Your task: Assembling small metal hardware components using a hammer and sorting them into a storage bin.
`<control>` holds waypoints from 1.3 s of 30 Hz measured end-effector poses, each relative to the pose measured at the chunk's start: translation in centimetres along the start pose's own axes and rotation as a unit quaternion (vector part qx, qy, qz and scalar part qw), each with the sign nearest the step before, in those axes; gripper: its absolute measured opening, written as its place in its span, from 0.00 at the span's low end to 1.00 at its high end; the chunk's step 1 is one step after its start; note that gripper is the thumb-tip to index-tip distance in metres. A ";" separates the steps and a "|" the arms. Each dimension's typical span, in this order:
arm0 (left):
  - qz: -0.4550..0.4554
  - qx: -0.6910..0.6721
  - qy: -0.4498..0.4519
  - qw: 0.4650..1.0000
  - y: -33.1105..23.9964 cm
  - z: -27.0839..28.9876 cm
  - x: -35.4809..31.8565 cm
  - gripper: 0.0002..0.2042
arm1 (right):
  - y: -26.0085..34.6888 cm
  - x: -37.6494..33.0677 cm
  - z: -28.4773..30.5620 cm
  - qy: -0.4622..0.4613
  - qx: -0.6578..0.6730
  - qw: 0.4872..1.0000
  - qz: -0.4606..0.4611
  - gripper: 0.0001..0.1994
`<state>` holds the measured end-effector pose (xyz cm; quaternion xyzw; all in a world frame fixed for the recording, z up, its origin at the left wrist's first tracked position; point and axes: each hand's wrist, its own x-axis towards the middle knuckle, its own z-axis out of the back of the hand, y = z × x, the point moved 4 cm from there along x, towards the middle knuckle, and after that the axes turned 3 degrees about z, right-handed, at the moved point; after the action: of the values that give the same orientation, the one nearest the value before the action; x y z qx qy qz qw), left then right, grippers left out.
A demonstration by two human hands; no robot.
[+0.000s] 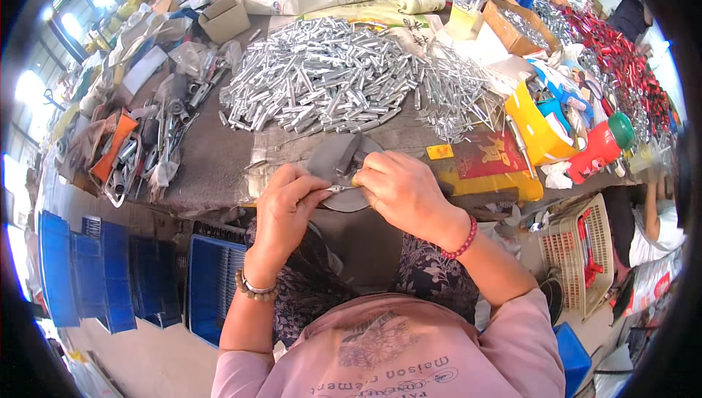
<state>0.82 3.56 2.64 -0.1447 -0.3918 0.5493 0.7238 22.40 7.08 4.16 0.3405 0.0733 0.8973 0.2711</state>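
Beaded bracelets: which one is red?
The red bracelet is at the right hand's wrist; the brown one is at the left hand's.

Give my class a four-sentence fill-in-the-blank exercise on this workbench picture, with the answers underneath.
1. The left hand and right hand hold a small shiny piece made of ____.
2. The red bracelet is worn on the ____ arm.
3. In the picture, the big pile of silvery parts lies to the ____ of the yellow container.
4. The red container has a ____ top.

Missing words: metal; right; left; green.
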 end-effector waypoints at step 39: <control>0.004 -0.027 0.022 0.999 -2.0 -0.8 0.0 0.07 | -6.7 -2.6 5.0 -0.090 -0.072 0.988 -0.100 0.09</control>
<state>2.73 2.97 3.42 -0.1776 -0.3895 0.5379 0.7262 30.18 11.06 4.40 0.3905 0.0179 0.8342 0.3890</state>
